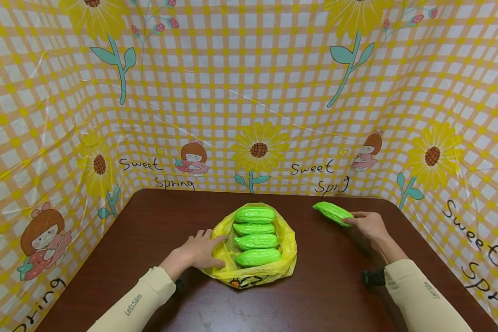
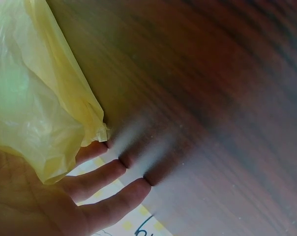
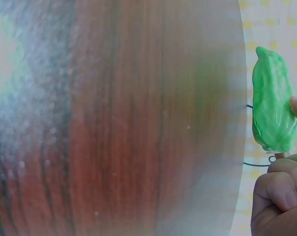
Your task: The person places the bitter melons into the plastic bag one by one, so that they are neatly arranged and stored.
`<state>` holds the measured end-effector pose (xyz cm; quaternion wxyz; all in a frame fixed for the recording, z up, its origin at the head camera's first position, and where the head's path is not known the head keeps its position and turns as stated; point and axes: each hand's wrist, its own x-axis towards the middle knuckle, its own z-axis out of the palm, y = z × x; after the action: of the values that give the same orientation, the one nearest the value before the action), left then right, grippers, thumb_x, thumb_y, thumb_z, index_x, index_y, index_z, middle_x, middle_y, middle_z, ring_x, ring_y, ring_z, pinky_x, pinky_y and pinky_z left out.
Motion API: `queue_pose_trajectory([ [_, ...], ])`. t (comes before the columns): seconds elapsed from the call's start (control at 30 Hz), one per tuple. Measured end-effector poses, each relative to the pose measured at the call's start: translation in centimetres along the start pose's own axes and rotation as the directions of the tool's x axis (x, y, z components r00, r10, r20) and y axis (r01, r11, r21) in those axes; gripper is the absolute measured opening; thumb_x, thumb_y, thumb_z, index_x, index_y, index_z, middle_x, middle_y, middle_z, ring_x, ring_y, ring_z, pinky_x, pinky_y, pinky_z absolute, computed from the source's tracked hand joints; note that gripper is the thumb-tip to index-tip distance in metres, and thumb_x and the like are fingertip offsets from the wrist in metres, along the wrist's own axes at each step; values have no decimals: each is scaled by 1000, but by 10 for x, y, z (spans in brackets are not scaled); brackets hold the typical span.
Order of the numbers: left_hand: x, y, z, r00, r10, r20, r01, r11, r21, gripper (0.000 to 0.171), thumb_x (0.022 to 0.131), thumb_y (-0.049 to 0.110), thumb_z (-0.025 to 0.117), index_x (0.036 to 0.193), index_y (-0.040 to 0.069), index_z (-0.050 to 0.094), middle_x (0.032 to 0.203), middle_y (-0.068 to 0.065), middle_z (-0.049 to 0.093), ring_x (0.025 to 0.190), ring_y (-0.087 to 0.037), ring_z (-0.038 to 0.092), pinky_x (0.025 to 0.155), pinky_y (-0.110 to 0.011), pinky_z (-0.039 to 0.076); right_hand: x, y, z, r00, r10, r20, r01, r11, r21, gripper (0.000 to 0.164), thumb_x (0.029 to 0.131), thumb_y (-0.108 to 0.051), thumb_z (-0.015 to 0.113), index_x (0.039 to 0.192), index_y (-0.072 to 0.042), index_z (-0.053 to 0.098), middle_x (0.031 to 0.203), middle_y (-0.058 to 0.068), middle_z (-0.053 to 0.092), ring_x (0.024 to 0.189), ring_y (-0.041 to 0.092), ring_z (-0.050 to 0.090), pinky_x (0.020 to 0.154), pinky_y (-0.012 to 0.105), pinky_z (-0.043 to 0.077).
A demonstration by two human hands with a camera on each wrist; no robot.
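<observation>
A yellow plastic bag [image 1: 288,240], its mouth spread wide, lies on the dark wooden table with several bright green bitter melons [image 1: 257,257] lined up inside. At the bag's left rim, my left hand [image 1: 199,251] rests with its fingers spread. The left wrist view shows the straight fingertips [image 2: 141,186] at the tabletop and the bag's film [image 2: 45,98] draped by the palm. Off to the right of the bag, my right hand [image 1: 369,224] pinches one ridged bitter melon [image 1: 333,213] by its near end between thumb and fingers, the pointed tip facing left and away.
The brown table [image 1: 323,295] ends at a back edge against a yellow checked cloth [image 1: 257,101] printed with sunflowers, which also hangs at both sides. A dark band [image 1: 373,277] is at the right wrist by the sleeve.
</observation>
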<state>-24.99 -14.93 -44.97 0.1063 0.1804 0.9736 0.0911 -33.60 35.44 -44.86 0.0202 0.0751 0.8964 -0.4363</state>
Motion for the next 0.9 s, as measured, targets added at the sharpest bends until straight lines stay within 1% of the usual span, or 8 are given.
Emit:
queue_pose_trajectory([
  [0.1, 0, 0, 0, 1000, -1, -1, 1, 1000, -4, 75, 87, 52, 72, 152, 26, 45, 150, -18, 40, 137, -41, 39, 106, -63, 34, -2, -5, 0, 1000, 3, 15, -3, 1000, 11, 73, 91, -41, 71, 145, 3, 50, 64, -2, 64, 46, 9, 33, 55, 36, 43],
  [0.13, 0, 0, 0, 1000, 0, -2, 0, 1000, -4, 75, 87, 53, 72, 152, 26, 45, 150, -18, 40, 137, -41, 38, 106, -63, 34, -2, -7, -1, 1000, 3, 21, -3, 1000, 15, 73, 91, -41, 72, 146, 3, 50, 53, -7, 55, 42, 8, 30, 53, 36, 43],
  [0.2, -1, 0, 0, 1000, 2, -2, -2, 1000, -3, 75, 87, 52, 72, 152, 26, 46, 150, -19, 40, 137, -42, 39, 106, -63, 34, -4, -10, -1, 999, 2, 33, -2, 1000, 18, 74, 91, -41, 71, 147, 2, 48, 47, -14, 42, 41, 8, 30, 51, 36, 43],
  [0.3, -1, 0, -1, 1000, 4, -2, -4, 1000, 0, 75, 87, 52, 72, 152, 26, 46, 150, -19, 40, 137, -42, 39, 106, -63, 35, -5, -14, -1, 999, -11, 43, 10, 1000, 28, 75, 92, -42, 71, 148, 1, 47, 49, -14, 50, 40, 7, 29, 49, 35, 43],
  [0.4, -2, 1, -2, 1000, 4, 1, -4, 1000, -3, 75, 87, 52, 72, 152, 25, 46, 151, -20, 39, 137, -42, 39, 106, -63, 34, -7, -17, -1, 998, -18, 58, 16, 999, 34, 74, 92, -41, 71, 149, 0, 47, 47, -14, 47, 39, 7, 28, 49, 35, 42],
  [0.47, -2, 1, -2, 1000, 5, 2, -5, 1000, -7, 75, 87, 51, 72, 152, 25, 46, 150, -20, 39, 137, -42, 39, 106, -63, 34, -8, -20, -1, 998, -29, 64, 27, 999, 28, 73, 92, -41, 71, 149, -1, 47, 52, -12, 59, 39, 7, 27, 50, 36, 43],
  [0.63, -2, 1, -2, 1000, 7, 0, -7, 1000, -7, 75, 87, 51, 72, 152, 26, 46, 149, -19, 40, 136, -41, 39, 105, -63, 35, -12, -29, 0, 996, -51, 76, 49, 999, 21, 73, 92, -43, 71, 148, -2, 48, 56, -12, 63, 41, 7, 28, 52, 38, 44],
  [0.9, -1, 1, -2, 1000, 3, 6, -3, 1000, -6, 75, 87, 52, 72, 152, 26, 45, 151, -19, 39, 137, -42, 38, 106, -63, 34, -16, -42, 4, 993, -70, 91, 68, 997, 31, 71, 91, -44, 72, 147, -5, 51, 48, -16, 46, 41, 8, 29, 49, 38, 42],
])
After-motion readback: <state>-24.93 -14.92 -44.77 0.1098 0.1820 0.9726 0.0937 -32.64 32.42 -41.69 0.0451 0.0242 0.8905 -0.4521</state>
